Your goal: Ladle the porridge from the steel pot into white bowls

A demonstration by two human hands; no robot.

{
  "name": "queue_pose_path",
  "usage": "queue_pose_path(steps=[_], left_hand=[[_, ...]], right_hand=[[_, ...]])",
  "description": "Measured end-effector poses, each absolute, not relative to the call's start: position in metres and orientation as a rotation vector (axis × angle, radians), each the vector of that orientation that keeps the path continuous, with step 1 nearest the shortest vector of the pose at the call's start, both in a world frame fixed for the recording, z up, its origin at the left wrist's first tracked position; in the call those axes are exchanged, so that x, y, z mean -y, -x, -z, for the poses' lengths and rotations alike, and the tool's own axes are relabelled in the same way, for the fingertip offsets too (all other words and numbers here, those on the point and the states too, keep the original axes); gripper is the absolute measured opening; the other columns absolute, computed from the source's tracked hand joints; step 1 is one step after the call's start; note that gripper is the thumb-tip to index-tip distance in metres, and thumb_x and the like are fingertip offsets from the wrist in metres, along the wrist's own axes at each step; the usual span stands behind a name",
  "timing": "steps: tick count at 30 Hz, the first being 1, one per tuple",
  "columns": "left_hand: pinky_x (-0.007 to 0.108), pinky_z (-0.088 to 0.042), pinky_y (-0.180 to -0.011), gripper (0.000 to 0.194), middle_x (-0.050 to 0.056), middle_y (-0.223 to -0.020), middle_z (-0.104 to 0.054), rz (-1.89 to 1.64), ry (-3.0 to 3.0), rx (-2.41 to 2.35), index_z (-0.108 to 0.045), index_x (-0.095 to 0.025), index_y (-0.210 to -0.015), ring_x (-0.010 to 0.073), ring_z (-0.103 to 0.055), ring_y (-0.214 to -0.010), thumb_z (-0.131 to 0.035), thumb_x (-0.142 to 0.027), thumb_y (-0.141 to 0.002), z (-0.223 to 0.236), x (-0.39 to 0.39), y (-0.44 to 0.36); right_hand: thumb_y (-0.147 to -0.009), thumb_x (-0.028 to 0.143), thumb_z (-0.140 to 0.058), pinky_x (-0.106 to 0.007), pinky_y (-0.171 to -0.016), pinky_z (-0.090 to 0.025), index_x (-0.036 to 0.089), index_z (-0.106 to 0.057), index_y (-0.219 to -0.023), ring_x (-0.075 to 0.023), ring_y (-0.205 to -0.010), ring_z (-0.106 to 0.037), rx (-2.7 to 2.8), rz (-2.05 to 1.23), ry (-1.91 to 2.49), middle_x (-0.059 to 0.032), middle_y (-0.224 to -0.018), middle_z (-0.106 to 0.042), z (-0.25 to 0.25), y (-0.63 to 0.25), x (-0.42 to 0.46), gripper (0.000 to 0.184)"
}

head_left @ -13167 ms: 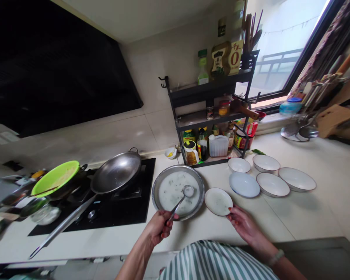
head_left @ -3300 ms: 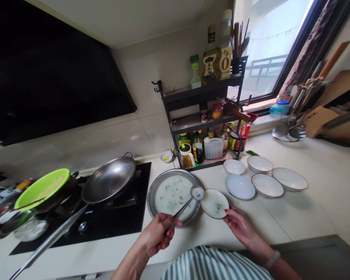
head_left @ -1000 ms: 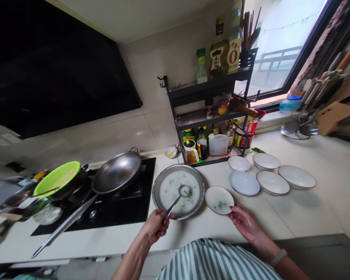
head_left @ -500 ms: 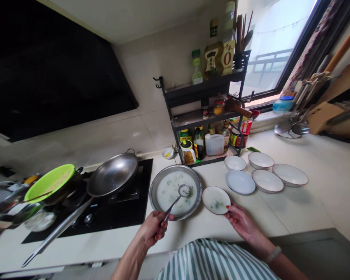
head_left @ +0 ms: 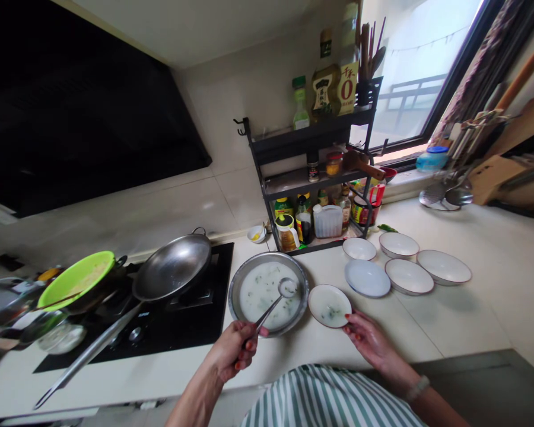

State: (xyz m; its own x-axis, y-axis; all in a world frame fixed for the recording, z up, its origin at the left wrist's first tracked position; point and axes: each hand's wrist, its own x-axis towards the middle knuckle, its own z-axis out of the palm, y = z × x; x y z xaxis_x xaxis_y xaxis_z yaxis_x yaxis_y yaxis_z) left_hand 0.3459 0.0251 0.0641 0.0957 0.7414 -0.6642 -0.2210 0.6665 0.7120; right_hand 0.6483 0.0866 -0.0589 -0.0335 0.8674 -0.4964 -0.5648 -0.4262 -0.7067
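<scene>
My left hand [head_left: 238, 351] is closed round the handle of a metal ladle [head_left: 271, 309]. The ladle's round head sits over the right part of a steel basin [head_left: 234, 296], which holds a milky white soup [head_left: 258, 293] with green bits. Whether the head touches the soup I cannot tell. Right beside the basin, a small white bowl [head_left: 319, 295] holds a little of the same soup with greens. My right hand [head_left: 368, 337] grips this bowl's right rim between thumb and fingers.
Several white bowls [head_left: 408, 276] and a pale plate [head_left: 367, 278] stand to the right. A black rack [head_left: 278, 188] of bottles and jars is behind the basin. On the left, a wok [head_left: 172, 267] with a long handle and a green basket [head_left: 76, 280] are at the black stove [head_left: 169, 339].
The ladle's head has moved slightly to the right over the basin, toward the small bowl. My right hand and the bowl have stayed in place.
</scene>
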Motion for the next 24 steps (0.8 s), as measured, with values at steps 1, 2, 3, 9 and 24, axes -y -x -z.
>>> queue_pose_path(steps=[1,2,3,9,24], left_hand=[[0.018,-0.006,-0.035,0.033,-0.010,-0.047,-0.037,-0.748,-0.515,-1.287,-0.063,-0.010,-0.081,-0.0004,-0.016,-0.034,-0.072,-0.038,-0.067,-0.067,-0.025,-0.347],[0.018,-0.007,-0.035,0.034,-0.010,-0.047,-0.036,-0.738,-0.533,-1.285,-0.062,-0.010,-0.081,-0.0002,-0.017,-0.034,-0.072,-0.039,-0.067,-0.070,-0.025,-0.349],[0.019,-0.008,-0.035,0.034,-0.010,-0.047,-0.036,-0.726,-0.553,-1.282,-0.062,-0.011,-0.081,0.0000,-0.017,-0.033,-0.071,-0.041,-0.068,-0.072,-0.024,-0.351],[0.021,-0.008,-0.035,0.043,-0.010,-0.048,-0.039,-0.628,-0.752,-1.295,-0.060,-0.013,-0.086,0.0013,-0.018,-0.031,-0.065,-0.054,-0.073,-0.080,-0.021,-0.369],[0.030,-0.041,-0.072,0.023,0.013,-0.082,-0.067,-0.616,-1.679,-1.468,-0.070,-0.016,-0.092,0.0241,-0.060,-0.077,-0.052,-0.029,-0.086,-0.058,-0.013,-0.382]], right_hand=[[-0.046,0.028,-0.084,-0.026,-0.043,-0.036,0.024,-0.061,-0.062,-0.0149,-0.052,-0.055,0.400,-1.682,1.138,0.0015,-0.058,-0.063,0.059,-0.648,-0.087,0.029],[-0.046,0.028,-0.083,-0.026,-0.043,-0.036,0.024,-0.060,-0.062,-0.0153,-0.052,-0.055,0.414,-1.676,1.142,0.0014,-0.058,-0.063,0.059,-0.648,-0.087,0.029],[-0.046,0.029,-0.083,-0.026,-0.042,-0.036,0.024,-0.060,-0.061,-0.0156,-0.052,-0.055,0.427,-1.669,1.146,0.0012,-0.058,-0.063,0.058,-0.648,-0.087,0.028],[-0.046,0.028,-0.083,-0.026,-0.042,-0.036,0.024,-0.061,-0.062,-0.0149,-0.052,-0.055,0.415,-1.683,1.145,0.0012,-0.058,-0.062,0.054,-0.647,-0.085,0.027],[-0.045,0.029,-0.082,-0.027,-0.042,-0.037,0.025,-0.062,-0.064,-0.0152,-0.051,-0.053,0.422,-1.680,1.144,0.0009,-0.060,-0.063,0.044,-0.642,-0.086,0.028]])
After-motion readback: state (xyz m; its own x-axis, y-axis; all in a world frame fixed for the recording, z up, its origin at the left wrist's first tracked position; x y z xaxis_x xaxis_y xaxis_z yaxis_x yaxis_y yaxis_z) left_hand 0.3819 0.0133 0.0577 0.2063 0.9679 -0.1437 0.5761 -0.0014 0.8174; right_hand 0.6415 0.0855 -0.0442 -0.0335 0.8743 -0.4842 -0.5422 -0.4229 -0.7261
